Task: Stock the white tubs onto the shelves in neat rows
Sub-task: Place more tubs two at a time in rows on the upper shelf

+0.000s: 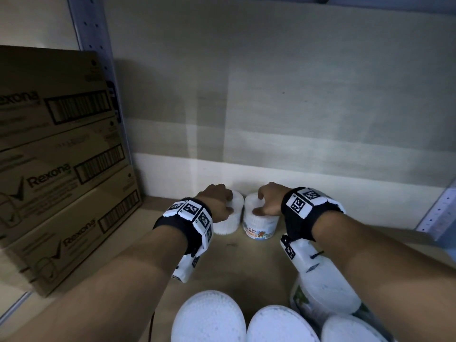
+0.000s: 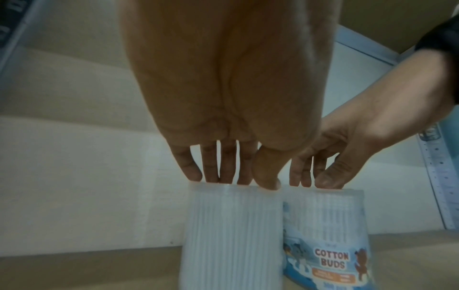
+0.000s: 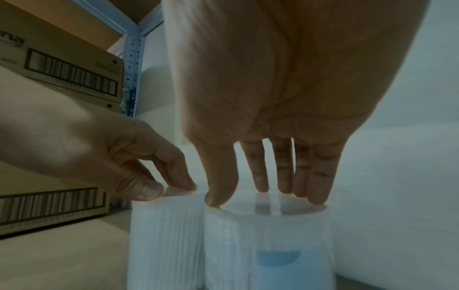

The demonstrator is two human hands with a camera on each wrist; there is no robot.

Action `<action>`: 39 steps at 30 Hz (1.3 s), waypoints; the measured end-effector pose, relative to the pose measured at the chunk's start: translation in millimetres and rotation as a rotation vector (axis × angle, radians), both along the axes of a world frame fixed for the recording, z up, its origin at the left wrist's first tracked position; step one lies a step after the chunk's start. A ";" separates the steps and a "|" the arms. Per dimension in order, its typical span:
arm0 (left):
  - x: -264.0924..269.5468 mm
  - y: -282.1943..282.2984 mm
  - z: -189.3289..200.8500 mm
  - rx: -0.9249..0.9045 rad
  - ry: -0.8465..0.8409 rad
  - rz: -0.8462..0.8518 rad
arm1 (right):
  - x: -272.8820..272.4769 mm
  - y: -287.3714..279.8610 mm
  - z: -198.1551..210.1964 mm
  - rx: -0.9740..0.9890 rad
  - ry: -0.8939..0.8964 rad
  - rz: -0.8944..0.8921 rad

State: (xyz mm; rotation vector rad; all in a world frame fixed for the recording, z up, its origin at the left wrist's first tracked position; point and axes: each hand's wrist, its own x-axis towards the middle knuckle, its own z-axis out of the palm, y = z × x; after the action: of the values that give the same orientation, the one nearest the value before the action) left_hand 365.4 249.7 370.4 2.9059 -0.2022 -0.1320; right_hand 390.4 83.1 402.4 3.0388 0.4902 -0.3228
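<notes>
Two white tubs of cotton buds stand side by side at the back of the wooden shelf (image 1: 237, 265), close to the wall. My left hand (image 1: 228, 202) comes down over the left tub (image 1: 233, 222), its fingers and thumb pinching the lid rim. My right hand (image 1: 261, 203) holds the lid of the right tub (image 1: 259, 229) in the same way; this tub has a "Cotton Buds" label. In the left wrist view my left hand (image 2: 238, 181) sits on the left tub (image 2: 231, 235), beside the right tub (image 2: 323, 225). In the right wrist view my right hand (image 3: 261, 196) tops the right tub (image 3: 268, 245).
Stacked Rexona cartons (image 1: 61, 169) fill the left side of the shelf, next to a metal upright (image 1: 91, 33). Several more white tubs (image 1: 209, 317) are crowded at the near edge, one (image 1: 325, 292) under my right forearm. Another upright (image 1: 439, 213) stands at the right.
</notes>
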 end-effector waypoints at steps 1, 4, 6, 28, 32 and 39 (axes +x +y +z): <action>-0.1 0.2 -0.4 -0.001 -0.002 -0.002 | -0.4 0.9 0.0 -0.005 -0.003 0.002; 0.4 0.8 -1.4 -0.002 -0.009 -0.006 | -1.4 1.5 1.1 -0.004 -0.005 0.018; 0.8 0.9 -1.1 0.001 -0.008 -0.010 | -1.8 -0.2 2.1 -0.004 0.009 0.032; 2.7 5.0 6.5 -0.013 0.044 -0.040 | 5.4 -5.4 0.1 0.004 -0.011 0.072; 2.6 15.0 16.5 -0.022 0.078 -0.086 | 6.3 -5.1 0.0 0.005 -0.015 0.070; 7.3 3.0 20.3 -0.070 -0.020 0.035 | 7.7 -6.3 -1.2 0.000 -0.018 0.080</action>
State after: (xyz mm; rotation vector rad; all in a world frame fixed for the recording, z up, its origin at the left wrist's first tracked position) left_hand 372.7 252.7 390.7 2.8404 -0.1560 -0.0879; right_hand 398.1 76.8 401.2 3.0096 0.6084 -0.2918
